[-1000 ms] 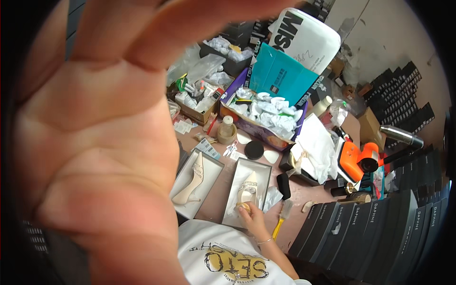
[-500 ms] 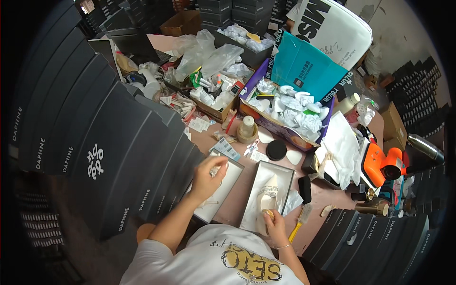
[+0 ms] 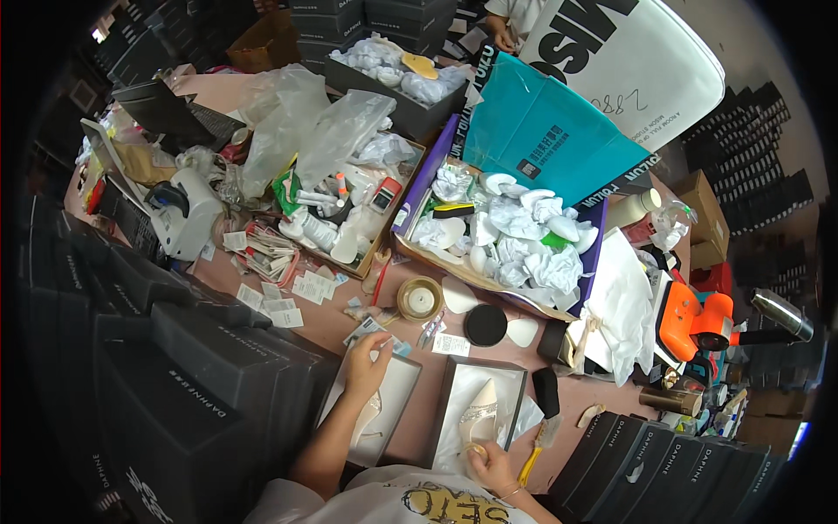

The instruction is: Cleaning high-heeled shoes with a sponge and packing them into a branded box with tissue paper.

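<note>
Pink tabletop (image 3: 419, 428) showed between two boxes (image 3: 509, 384), one shoe (image 3: 478, 415) in each. Right hand (image 3: 494, 467) gripped a yellowish piece (image 3: 476, 451); left hand (image 3: 365, 371) curled over the left box, its hold unclear.

Cream, glitter-banded shoe (image 3: 479, 420) is lying in box (image 3: 489, 370), toe pointing toward 1 o'clock; small yellowish piece (image 3: 475, 449) is showing at its heel end. Second shoe (image 3: 367, 417), partly hidden, is lying at first's 9 o'clock in neighbouring box (image 3: 401, 384).

Cream shoe (image 3: 483, 398), teal lid (image 3: 546, 131), orange device (image 3: 677, 320), black disc (image 3: 485, 326).
</note>
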Available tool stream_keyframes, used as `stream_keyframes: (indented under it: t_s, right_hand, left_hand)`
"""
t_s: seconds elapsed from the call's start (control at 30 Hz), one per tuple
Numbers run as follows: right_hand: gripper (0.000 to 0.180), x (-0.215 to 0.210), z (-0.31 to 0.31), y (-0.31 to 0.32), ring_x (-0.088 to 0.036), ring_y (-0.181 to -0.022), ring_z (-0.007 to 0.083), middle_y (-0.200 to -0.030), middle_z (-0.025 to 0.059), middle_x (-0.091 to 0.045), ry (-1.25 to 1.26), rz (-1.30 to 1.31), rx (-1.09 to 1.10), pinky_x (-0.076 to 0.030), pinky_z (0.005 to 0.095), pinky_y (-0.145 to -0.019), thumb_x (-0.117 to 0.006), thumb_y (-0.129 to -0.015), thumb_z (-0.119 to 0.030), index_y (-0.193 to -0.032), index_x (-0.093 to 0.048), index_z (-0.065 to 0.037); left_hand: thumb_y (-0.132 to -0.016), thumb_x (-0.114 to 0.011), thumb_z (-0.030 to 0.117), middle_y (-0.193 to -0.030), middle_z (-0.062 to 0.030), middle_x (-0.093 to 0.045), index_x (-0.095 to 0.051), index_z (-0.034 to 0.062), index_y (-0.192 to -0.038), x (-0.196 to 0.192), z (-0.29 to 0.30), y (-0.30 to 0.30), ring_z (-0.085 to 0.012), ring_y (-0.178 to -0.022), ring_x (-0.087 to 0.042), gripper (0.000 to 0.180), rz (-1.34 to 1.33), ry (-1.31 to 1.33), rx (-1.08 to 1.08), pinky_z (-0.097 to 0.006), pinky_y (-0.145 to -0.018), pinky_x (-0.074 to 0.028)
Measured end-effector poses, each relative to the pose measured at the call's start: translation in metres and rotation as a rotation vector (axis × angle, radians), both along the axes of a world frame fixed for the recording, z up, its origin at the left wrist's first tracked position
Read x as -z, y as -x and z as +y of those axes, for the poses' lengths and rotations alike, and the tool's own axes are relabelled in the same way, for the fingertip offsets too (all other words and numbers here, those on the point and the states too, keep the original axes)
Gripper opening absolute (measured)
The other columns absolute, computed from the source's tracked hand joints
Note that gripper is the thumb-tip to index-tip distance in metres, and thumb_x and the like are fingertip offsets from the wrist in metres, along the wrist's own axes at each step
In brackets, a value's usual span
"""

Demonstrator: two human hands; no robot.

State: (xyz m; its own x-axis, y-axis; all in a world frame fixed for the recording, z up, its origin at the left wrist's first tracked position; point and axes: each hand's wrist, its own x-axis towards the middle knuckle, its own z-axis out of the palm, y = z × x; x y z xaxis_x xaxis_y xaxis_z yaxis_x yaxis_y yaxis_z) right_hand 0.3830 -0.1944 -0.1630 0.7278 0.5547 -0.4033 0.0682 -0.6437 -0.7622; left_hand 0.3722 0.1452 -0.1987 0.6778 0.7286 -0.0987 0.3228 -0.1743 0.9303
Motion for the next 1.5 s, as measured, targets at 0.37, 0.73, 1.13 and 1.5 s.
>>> stream_keyframes:
  t_s: [0.37,0.73,1.13,1.5]
  right_hand:
    - [0.025,0.006,0.004,0.004,-0.064,-0.074,0.0257,-0.082,0.0174,-0.064,0.041,0.014,-0.06,-0.05,0.0346,-0.066,-0.062,-0.086,-0.02,-0.102,-0.061,0.0]
    - [0.02,0.011,-0.002,0.003,-0.063,-0.074,0.0292,-0.083,0.0182,-0.064,-0.081,0.044,0.036,-0.05,0.0357,-0.065,-0.064,-0.084,-0.018,-0.095,-0.063,-0.001]
    - [0.024,-0.004,-0.031,0.013,-0.06,-0.075,0.0331,-0.085,0.0178,-0.06,-0.244,-0.038,0.104,-0.047,0.0387,-0.066,-0.062,-0.086,-0.023,-0.095,-0.059,-0.001]
    - [0.023,0.013,-0.051,0.005,-0.061,-0.076,0.0344,-0.087,0.0158,-0.058,-0.416,0.029,0.002,-0.049,0.0397,-0.068,-0.06,-0.087,-0.024,-0.097,-0.057,-0.003]
  left_hand:
    - [-0.083,-0.064,0.006,-0.086,-0.0115,-0.066,-0.064,0.001,-0.096,0.034,0.013,0.008,-0.0192,-0.079,-0.065,0.015,0.014,-0.169,0.023,-0.029,-0.07,-0.05]
    - [-0.083,-0.062,0.005,-0.092,-0.0147,-0.065,-0.061,-0.0011,-0.101,-0.003,-0.022,0.025,-0.0251,-0.085,-0.064,0.019,-0.172,-0.09,-0.045,-0.033,-0.073,-0.05]
    - [-0.075,-0.072,0.012,-0.111,-0.015,-0.058,-0.058,-0.0011,-0.112,-0.122,-0.17,-0.115,-0.0331,-0.105,-0.054,0.042,-0.376,-0.4,0.811,-0.039,-0.089,-0.044]
    - [-0.069,-0.073,0.027,-0.146,-0.0219,-0.026,-0.023,0.0152,-0.146,-0.04,-0.348,-0.305,-0.0418,-0.135,-0.023,0.092,0.222,-1.05,1.266,-0.059,-0.103,-0.027]
